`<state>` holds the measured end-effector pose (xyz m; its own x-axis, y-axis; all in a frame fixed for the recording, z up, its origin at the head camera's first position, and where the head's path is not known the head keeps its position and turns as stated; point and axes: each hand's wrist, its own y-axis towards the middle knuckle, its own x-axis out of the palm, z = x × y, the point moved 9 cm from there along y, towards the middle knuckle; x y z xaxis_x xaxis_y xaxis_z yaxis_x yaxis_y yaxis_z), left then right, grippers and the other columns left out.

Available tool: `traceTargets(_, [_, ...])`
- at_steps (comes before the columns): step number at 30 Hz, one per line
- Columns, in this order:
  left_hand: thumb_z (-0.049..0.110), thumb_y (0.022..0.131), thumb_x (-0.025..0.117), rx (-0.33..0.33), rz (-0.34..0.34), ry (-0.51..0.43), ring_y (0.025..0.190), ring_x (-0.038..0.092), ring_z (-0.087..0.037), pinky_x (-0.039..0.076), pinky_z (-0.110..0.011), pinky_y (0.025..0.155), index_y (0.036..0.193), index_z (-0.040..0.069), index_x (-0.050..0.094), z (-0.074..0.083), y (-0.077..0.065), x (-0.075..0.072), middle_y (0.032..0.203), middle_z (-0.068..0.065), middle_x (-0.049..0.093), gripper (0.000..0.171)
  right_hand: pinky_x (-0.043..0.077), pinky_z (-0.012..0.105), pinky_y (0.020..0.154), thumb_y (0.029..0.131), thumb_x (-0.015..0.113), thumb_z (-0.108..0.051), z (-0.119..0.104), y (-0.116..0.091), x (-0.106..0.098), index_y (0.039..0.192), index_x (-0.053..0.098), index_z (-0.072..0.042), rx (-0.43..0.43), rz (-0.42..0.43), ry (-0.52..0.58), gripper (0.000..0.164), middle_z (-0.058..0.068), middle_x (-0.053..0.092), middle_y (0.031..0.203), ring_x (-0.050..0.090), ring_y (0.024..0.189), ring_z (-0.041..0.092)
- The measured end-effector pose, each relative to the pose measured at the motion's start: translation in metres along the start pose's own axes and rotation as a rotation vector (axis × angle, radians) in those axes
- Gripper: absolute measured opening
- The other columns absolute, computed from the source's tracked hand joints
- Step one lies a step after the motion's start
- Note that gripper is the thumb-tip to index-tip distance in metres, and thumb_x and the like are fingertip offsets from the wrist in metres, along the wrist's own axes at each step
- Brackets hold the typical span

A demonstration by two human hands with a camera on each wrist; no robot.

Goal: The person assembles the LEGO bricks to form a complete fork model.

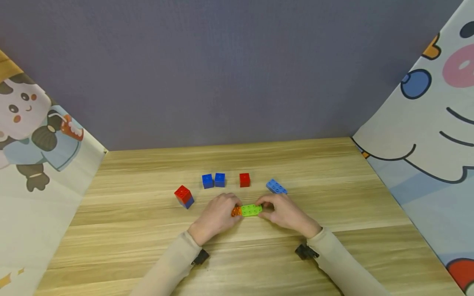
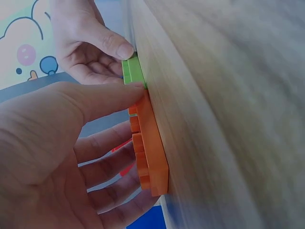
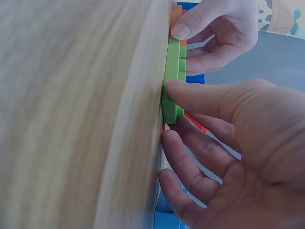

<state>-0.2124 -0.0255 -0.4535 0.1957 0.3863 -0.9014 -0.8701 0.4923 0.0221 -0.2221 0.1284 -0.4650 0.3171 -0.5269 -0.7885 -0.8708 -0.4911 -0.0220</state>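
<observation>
An orange brick point(image 2: 151, 148) and a lime green brick point(image 1: 251, 210) lie end to end on the table, studs up. My left hand point(image 1: 221, 211) pinches the orange brick, thumb on its near side and fingers along the far side. From the other end, my right hand point(image 1: 283, 211) pinches the green brick point(image 3: 172, 78) between thumb and index finger, with its other fingers loosely bent. In the left wrist view the left thumb sits right at the seam between the two bricks.
Behind the hands stand two small blue bricks point(image 1: 213, 181), a red brick point(image 1: 245, 180) and a longer blue brick point(image 1: 276, 186). Left of my left hand is a red brick stacked on a blue one point(image 1: 184, 196). A grey panel point(image 1: 229, 82) rises at the table's back edge.
</observation>
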Motion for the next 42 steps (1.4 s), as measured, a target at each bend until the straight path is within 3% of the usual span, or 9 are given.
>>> traceTargets(13, [0.019, 0.088, 0.088, 0.003, 0.001, -0.005, 0.088, 0.067, -0.016, 0.059, -0.035, 0.080, 0.110, 0.006, 0.081, 0.002, 0.001, 0.000, 0.103, -0.003, 0.075, 0.028, 0.054, 0.027, 0.081, 0.090, 0.086, -0.013, 0.000, 0.000, 0.000, 0.118, 0.080, -0.014, -0.008, 0.004, -0.003, 0.029, -0.003, 0.079, 0.110, 0.064, 0.091, 0.007])
traceTargets(33, [0.019, 0.088, 0.087, -0.007, 0.000, -0.025, 0.094, 0.070, -0.020, 0.059, -0.038, 0.086, 0.113, 0.006, 0.080, 0.000, 0.000, 0.000, 0.108, -0.005, 0.076, 0.029, 0.056, 0.026, 0.079, 0.094, 0.083, -0.018, -0.007, 0.003, -0.004, 0.117, 0.079, -0.013, -0.045, -0.011, 0.011, 0.024, -0.002, 0.079, 0.106, 0.067, 0.090, 0.008])
traceTargets(42, [0.020, 0.089, 0.086, -0.013, -0.009, -0.032, 0.099, 0.071, -0.022, 0.060, -0.039, 0.089, 0.115, 0.006, 0.080, -0.002, 0.001, 0.001, 0.111, -0.005, 0.077, 0.030, 0.063, 0.042, 0.089, 0.097, 0.080, -0.023, -0.008, 0.015, -0.018, 0.121, 0.078, -0.007, -0.062, 0.044, 0.001, 0.028, 0.006, 0.079, 0.116, 0.075, 0.102, 0.022])
